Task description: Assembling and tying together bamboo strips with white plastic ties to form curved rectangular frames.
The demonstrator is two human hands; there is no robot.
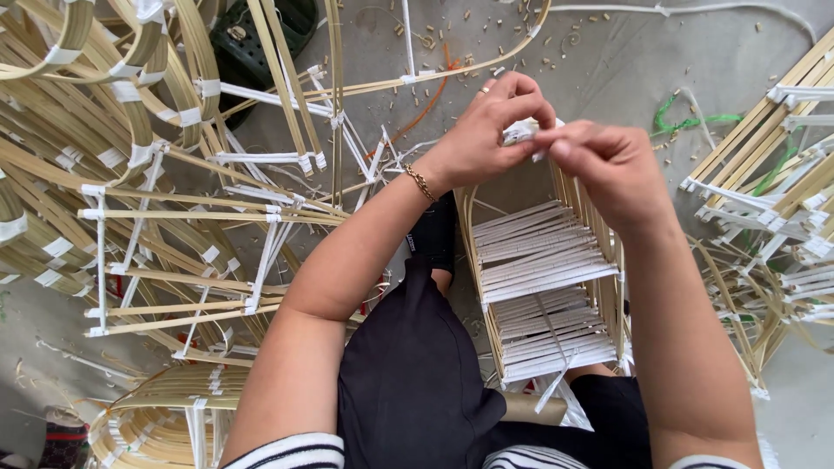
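Note:
A small bamboo frame point(547, 260) with shelves of white slats stands upright between my knees. My left hand point(491, 126), with a gold bracelet on the wrist, pinches a white strip point(519, 132) at the frame's top far corner. My right hand point(612, 165) meets it from the right, fingertips closed on the same white strip. Both hands touch each other over the frame's top edge, and the joint under the fingers is hidden.
Stacks of bent bamboo frames bound with white strips point(130, 174) fill the left side. More straight frames point(773, 191) lie at the right. A dark green sandal point(261, 39) sits at the top. Green cord point(686, 117) and bamboo offcuts litter the grey floor point(608, 61).

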